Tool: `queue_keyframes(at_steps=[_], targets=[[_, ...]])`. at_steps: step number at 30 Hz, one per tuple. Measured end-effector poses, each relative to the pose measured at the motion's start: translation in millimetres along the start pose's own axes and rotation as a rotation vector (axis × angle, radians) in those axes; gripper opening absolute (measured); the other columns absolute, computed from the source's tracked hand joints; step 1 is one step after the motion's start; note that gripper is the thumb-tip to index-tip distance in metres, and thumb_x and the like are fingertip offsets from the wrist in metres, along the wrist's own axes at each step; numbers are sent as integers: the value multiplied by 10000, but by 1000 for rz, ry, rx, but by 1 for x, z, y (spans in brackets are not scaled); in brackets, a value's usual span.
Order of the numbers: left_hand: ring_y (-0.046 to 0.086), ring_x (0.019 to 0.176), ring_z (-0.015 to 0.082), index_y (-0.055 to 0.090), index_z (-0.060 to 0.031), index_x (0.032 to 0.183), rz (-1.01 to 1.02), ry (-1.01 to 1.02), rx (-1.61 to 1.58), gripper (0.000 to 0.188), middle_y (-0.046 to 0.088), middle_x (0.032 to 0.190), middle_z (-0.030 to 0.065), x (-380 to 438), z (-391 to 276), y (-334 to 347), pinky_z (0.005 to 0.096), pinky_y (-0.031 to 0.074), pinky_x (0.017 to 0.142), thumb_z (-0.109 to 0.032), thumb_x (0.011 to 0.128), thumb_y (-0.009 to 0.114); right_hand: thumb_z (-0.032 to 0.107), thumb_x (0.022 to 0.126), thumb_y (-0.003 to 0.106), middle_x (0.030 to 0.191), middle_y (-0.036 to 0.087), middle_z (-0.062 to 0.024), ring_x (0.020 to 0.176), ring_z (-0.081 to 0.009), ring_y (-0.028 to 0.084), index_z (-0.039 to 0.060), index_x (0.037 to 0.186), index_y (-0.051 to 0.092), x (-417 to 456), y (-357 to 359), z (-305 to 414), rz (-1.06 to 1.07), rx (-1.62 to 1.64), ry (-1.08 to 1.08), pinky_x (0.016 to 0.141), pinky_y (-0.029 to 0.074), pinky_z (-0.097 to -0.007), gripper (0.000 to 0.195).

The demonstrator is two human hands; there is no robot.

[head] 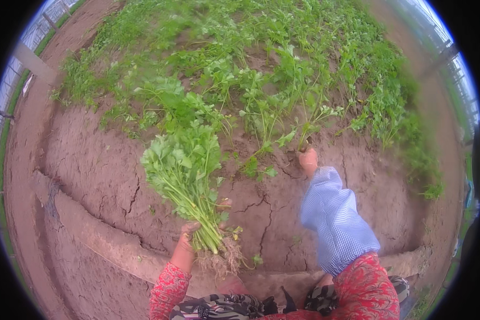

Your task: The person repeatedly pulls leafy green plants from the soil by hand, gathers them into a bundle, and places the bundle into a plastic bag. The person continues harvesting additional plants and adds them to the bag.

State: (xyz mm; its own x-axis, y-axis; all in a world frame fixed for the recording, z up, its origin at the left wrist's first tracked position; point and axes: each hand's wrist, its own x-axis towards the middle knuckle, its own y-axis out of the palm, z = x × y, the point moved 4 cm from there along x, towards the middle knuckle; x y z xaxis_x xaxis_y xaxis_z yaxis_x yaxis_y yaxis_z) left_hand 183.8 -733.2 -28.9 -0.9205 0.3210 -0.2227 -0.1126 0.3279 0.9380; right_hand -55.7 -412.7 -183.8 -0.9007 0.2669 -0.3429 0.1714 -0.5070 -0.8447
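Note:
A thick bunch of leafy celery [184, 172] is gripped low on its stalks by my left hand [191, 232]. Its leaves point up and away from me, while the pale, soil-coated roots [222, 258] hang over the bed's near edge. My right hand [308, 159] reaches forward to the soil and closes around the base of a standing celery plant [310, 124]. Most of its fingers are hidden from this angle. A blue checked sleeve cover [336, 220] wraps my right forearm.
More celery plants [260, 80] grow in the bed beyond my hands. Cracked bare soil [264, 224] lies between them and me. A low earth ridge [104, 240] borders the near side. Posts, including a grey post [36, 64], stand along the left path.

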Motion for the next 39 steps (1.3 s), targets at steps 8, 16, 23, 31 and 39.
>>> queue_keyframes(at_steps=[8,16,23,31,39], targets=[[305,1224,433,361,-136,1304,97,-50,51,747,245,1388,186,17,30,11,551,349,945,-264,646,691,60,756,638,836,619,-91,582,-138,589,10,915,603,-126,-63,27,324,741,-128,498,469,-267,170],[434,1160,316,308,14,1297,-16,-56,272,758,363,1325,177,33,39,30,418,423,922,-221,676,673,161,720,681,843,639,-76,740,-170,604,33,900,616,-260,-103,112,611,635,-733,632,472,-298,230],[510,1079,259,353,44,1266,-115,-106,244,577,461,1238,168,35,55,20,389,459,887,-103,762,592,174,715,651,791,630,-98,708,-183,606,28,908,600,-267,-101,104,379,203,-852,622,461,-301,247],[600,901,313,454,17,1177,-313,-104,58,537,573,1065,177,26,56,-40,465,521,760,-174,700,610,177,747,570,659,518,-76,629,-115,479,-42,903,551,-234,-106,62,604,761,-538,579,419,-281,269],[567,947,353,425,27,1195,-193,-15,0,678,539,1103,199,17,51,-80,488,486,814,-284,643,664,89,799,564,804,579,-42,687,-84,507,-27,981,511,-220,-77,47,418,948,-320,611,437,-235,222]])
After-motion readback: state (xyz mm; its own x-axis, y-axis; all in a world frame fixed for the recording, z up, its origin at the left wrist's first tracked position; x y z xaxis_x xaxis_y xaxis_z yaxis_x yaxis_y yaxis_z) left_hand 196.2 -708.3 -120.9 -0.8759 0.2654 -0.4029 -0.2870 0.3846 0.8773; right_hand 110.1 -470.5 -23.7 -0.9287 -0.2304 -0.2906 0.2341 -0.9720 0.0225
